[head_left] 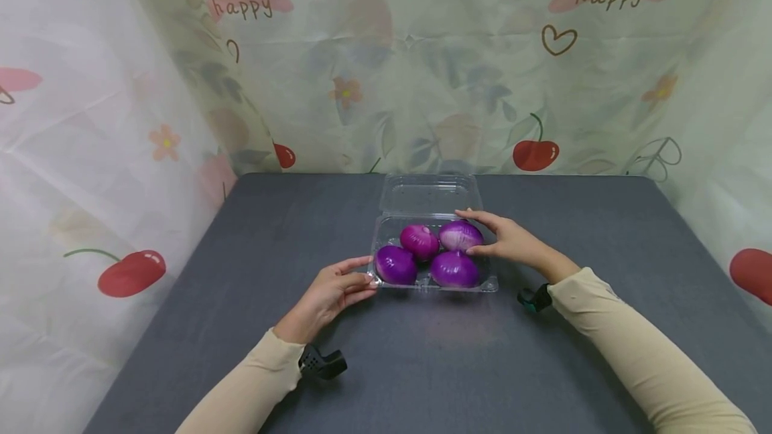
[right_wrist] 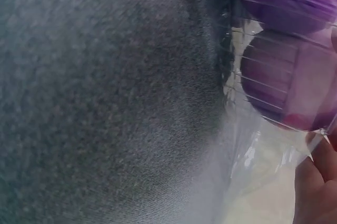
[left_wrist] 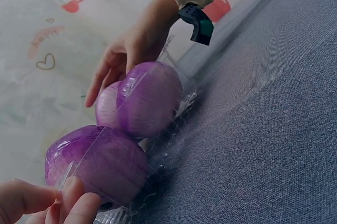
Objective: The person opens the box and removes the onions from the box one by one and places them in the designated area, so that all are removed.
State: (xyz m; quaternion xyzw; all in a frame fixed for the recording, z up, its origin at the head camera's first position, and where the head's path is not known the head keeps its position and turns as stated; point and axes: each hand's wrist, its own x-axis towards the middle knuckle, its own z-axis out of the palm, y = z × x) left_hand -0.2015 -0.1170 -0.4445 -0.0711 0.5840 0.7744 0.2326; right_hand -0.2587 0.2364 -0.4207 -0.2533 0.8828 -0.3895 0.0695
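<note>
While the left grip (head_left: 329, 293) pinches the clear container (head_left: 489, 284) by its near left corner, the far right onion (head_left: 461, 236) inside lies just left of the nearer right grip (head_left: 512, 241), between its spread thumb and fingers, though whether they pinch I cannot tell

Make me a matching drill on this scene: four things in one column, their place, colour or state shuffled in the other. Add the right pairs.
Things:
1. Left hand
2. Right hand
3. Clear lid
4. Four onions

Descriptions:
A. around the far-right onion
B. purple
C. pinching the near left corner of the container
D. open at the far side

Pairs: 1-C, 2-A, 3-D, 4-B
</note>
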